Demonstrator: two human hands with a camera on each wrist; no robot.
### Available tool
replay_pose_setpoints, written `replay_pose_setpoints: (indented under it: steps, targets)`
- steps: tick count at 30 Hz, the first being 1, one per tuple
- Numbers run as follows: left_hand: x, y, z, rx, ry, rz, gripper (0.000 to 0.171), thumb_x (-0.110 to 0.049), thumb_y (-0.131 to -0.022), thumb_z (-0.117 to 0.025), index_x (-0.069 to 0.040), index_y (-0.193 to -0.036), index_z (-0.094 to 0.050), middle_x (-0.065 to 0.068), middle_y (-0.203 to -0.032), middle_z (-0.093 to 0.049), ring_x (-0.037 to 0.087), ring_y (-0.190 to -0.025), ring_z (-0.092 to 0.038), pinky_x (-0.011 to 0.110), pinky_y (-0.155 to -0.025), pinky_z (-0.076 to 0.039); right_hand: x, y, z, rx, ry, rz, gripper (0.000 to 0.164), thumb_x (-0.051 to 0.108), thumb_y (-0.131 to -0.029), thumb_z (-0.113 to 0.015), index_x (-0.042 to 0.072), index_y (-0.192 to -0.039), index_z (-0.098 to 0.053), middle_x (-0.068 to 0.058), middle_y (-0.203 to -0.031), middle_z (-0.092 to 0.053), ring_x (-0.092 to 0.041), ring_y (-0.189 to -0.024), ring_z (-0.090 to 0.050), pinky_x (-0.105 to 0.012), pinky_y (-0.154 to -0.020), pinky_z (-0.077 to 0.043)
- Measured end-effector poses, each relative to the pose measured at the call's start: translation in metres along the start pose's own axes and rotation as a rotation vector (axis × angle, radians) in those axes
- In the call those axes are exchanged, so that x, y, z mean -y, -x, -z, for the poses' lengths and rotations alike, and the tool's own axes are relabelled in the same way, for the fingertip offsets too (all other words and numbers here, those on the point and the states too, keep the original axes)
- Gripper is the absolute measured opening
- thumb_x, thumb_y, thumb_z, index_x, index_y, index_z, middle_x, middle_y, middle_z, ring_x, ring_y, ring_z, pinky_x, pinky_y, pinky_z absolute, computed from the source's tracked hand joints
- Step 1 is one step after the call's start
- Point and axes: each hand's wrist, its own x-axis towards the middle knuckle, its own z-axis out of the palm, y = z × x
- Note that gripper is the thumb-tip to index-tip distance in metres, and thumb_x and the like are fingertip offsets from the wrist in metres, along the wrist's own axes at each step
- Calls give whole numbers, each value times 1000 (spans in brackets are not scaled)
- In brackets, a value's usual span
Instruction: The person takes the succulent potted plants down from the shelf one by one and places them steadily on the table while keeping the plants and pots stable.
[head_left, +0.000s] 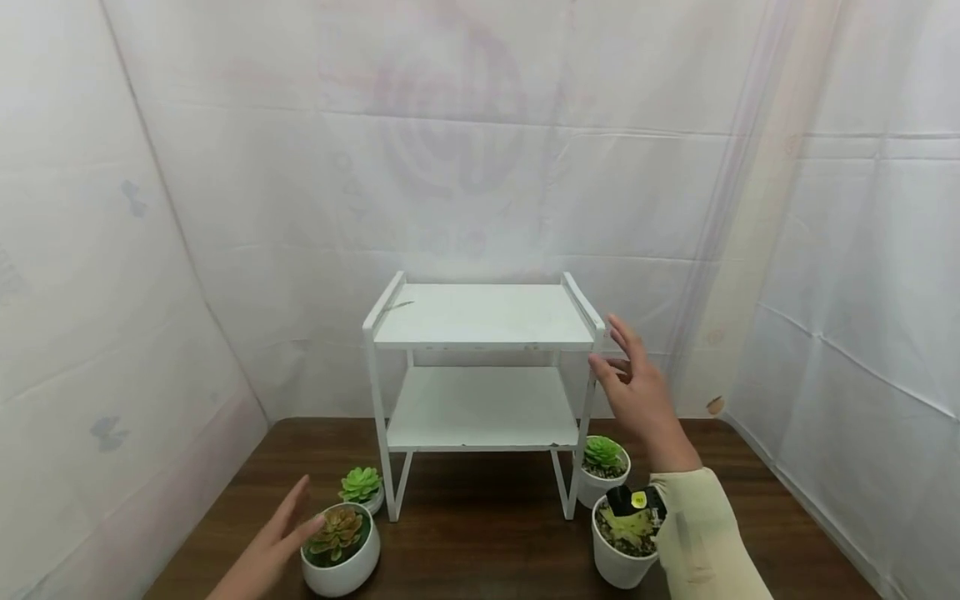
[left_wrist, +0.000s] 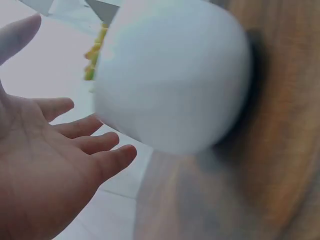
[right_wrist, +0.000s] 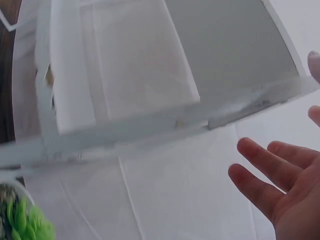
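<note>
My left hand (head_left: 270, 546) is spread beside a round white pot (head_left: 341, 575) that holds a reddish-green succulent (head_left: 337, 532). In the left wrist view its palm faces that white pot (left_wrist: 175, 75), fingers apart and holding nothing. My right hand (head_left: 636, 392) is raised at the right front corner of a white two-tier shelf (head_left: 480, 317), fingers loosely bent. The right wrist view has the fingers (right_wrist: 265, 185) spread beside the shelf's side frame (right_wrist: 125, 137), with nothing in them.
Behind the left pot sits a small bright green succulent (head_left: 362, 483). By the shelf's right leg stand a green succulent in a white pot (head_left: 600, 490) and a yellow-green plant in another (head_left: 618, 567). A brown wooden table (head_left: 480, 542) carries everything; white sheeting (head_left: 480, 167) surrounds it.
</note>
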Motion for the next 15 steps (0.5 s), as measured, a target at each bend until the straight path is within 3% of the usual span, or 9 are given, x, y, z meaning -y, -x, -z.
replay_pose_setpoints:
  steps: [4, 9, 15]
  targets:
    - [-14, 2, 12, -12, -44, 10, 85, -51, -102, -39, -9, -155, 12, 33, -157, 5, 57, -141, 1, 74, -106, -16, -8, 5, 7, 0, 89, 39, 61, 42, -101, -47, 37, -154, -18, -14, -157, -31, -41, -135, -43, -63, -103, -39]
    - [-28, -2, 24, -34, -105, -5, 83, -59, -100, -34, -19, -155, 14, 23, -160, 14, 56, -142, 7, 78, -104, -6, -20, 8, 13, 7, 218, 63, 59, 44, -102, -45, 34, -155, -20, -14, -158, -29, -44, -140, -33, -69, -103, -31]
    - [-39, -11, 31, -139, -290, -138, 78, -54, -103, -29, -8, -156, 6, 33, -158, 2, 60, -140, -4, 77, -103, -12, -35, 12, 16, 7, 318, 112, 59, 41, -101, -48, 21, -153, -29, -18, -158, -27, -44, -144, -23, -68, -108, -24]
